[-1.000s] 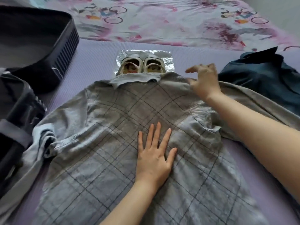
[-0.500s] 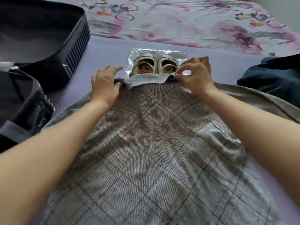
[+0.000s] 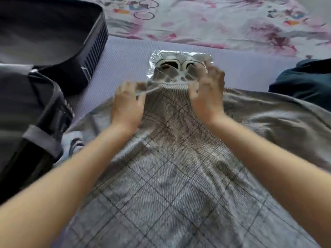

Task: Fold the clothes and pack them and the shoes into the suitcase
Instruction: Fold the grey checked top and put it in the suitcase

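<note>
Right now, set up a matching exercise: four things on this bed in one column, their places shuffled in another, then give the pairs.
1 grey checked sweater
2 white shoes in a clear plastic bag
3 dark open suitcase
4 dark teal garment

A far right edge
B far left
C centre, spread out
D beyond the sweater, top centre

Pairs: 1-C, 2-D, 3-B, 4-A

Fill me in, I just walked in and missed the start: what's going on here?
A person has a grey checked shirt spread on the bed, not yet folded. The left hand pinches the collar; the right hand is at its other end, grip too blurred to read. Bagged shoes lie just beyond the collar, the open suitcase at left, a dark blue garment at right.
</note>
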`<act>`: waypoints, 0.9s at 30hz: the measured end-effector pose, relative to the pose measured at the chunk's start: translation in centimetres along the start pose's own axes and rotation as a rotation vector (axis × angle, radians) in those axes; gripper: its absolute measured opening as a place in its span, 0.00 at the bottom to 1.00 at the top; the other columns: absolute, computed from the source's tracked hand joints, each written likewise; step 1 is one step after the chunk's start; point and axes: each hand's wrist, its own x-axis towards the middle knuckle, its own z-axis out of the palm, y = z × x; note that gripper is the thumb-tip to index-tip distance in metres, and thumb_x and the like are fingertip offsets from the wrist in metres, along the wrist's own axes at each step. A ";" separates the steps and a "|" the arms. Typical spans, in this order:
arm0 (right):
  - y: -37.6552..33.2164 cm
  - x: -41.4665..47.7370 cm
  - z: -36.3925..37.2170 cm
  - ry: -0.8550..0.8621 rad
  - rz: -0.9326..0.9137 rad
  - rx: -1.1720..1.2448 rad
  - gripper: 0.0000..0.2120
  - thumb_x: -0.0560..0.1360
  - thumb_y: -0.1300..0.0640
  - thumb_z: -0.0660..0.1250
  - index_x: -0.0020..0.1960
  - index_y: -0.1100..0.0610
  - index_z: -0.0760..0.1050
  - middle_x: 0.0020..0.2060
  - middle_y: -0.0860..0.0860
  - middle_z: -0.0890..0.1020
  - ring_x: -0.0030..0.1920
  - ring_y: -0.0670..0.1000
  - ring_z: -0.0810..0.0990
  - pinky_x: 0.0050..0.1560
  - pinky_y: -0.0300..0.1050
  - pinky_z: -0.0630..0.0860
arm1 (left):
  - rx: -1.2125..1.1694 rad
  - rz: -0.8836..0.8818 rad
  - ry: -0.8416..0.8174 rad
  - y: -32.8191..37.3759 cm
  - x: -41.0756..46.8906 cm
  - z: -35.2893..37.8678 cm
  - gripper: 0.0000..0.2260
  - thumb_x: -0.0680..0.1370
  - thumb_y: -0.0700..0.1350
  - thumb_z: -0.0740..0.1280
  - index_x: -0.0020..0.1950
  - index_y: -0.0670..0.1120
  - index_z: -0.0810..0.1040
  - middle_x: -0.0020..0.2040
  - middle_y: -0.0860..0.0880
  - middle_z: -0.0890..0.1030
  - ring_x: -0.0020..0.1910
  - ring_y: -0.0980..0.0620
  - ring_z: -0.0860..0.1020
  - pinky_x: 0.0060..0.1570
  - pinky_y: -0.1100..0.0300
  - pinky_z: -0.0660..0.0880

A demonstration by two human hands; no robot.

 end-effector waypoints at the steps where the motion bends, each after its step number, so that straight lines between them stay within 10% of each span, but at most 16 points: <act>1: -1.0 -2.9 -0.3 -0.044 -0.055 0.035 0.23 0.77 0.59 0.62 0.71 0.56 0.65 0.72 0.52 0.63 0.72 0.52 0.57 0.73 0.48 0.55 | -0.026 0.054 -0.022 0.2 -3.2 -0.7 0.11 0.78 0.40 0.63 0.60 0.46 0.75 0.60 0.48 0.75 0.62 0.48 0.72 0.65 0.47 0.67; 11: -3.5 -26.3 -4.3 -0.581 -0.237 -0.208 0.27 0.80 0.38 0.43 0.72 0.48 0.64 0.71 0.47 0.67 0.70 0.49 0.66 0.68 0.43 0.56 | 0.204 0.228 -0.138 -4.2 -26.0 -10.1 0.19 0.81 0.57 0.47 0.63 0.52 0.71 0.64 0.54 0.72 0.67 0.50 0.67 0.68 0.56 0.55; 20: -4.1 -26.9 -4.2 -0.813 -0.167 -0.250 0.37 0.70 0.30 0.28 0.76 0.44 0.38 0.75 0.43 0.39 0.76 0.51 0.37 0.71 0.41 0.29 | 0.519 0.102 -0.387 -7.0 -28.4 -10.2 0.24 0.82 0.55 0.41 0.70 0.49 0.67 0.67 0.51 0.74 0.68 0.50 0.65 0.69 0.52 0.50; 27: -9.7 -27.5 -6.7 -0.801 -0.088 -0.243 0.27 0.81 0.46 0.54 0.77 0.48 0.51 0.77 0.48 0.47 0.77 0.52 0.45 0.75 0.47 0.42 | 0.205 -0.020 -0.116 -6.1 -29.1 -14.6 0.17 0.71 0.49 0.66 0.58 0.46 0.80 0.55 0.50 0.80 0.63 0.47 0.73 0.63 0.54 0.68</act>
